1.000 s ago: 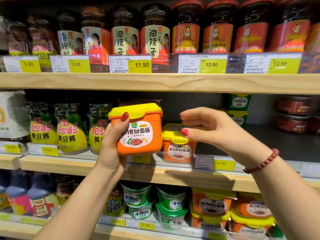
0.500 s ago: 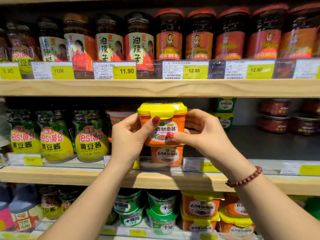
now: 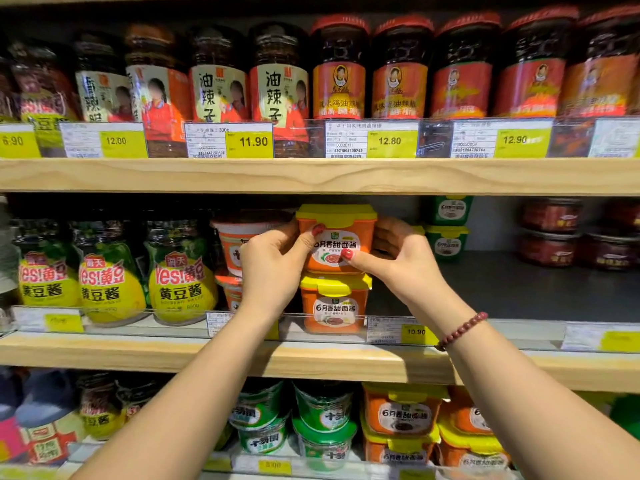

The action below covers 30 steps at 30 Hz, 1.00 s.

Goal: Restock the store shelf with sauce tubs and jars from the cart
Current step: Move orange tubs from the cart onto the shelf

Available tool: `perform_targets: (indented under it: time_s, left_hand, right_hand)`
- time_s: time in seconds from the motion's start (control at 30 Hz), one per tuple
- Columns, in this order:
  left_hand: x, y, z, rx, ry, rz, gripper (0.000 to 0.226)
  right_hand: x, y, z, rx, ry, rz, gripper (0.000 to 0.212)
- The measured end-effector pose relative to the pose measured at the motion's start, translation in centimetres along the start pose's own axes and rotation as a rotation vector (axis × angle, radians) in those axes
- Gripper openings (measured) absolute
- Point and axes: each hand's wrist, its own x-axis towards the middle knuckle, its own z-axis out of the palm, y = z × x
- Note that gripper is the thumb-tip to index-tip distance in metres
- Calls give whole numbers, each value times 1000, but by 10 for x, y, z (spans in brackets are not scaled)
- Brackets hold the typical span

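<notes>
While left hand [image 3: 273, 268] and right hand [image 3: 407, 263] clasp the upper tub [image 3: 337, 225], fingers [image 3: 356, 261] curled, atop the lower tub [image 3: 334, 306], seating is unconfirmed. Off-centre release risks toppling.

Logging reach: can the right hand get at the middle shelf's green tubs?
Likely yes: green tubs sit just beyond the right hand, nothing between, once it frees the top orange tub.

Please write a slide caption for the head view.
Orange tub, gripped by left hand and right hand, sits atop lower tub.
</notes>
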Motion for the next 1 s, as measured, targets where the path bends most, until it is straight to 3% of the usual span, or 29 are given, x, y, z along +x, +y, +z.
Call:
perform_targets:
  time_s: [0.23,0.3,0.47,0.73,1.0]
  left_hand:
    - [-3,-7,-7,20,-125,-31,11]
    - [-10,-9,-12,-25,-162,-30,17]
    - [-29,-13,-20,-49,-247,-13,58]
    - [-27,-14,-13,-67,-237,-75,52]
    - [-27,-17,-2,150,-146,-38,47]
  right_hand:
    - [3,6,3,-27,-13,5,56]
    - [1,10,1,-65,-19,14,65]
    - [-10,21,-2,-247,-71,15,88]
    - [-6,24,1,-276,-38,50,80]
    - [6,33,7,-276,-33,111,59]
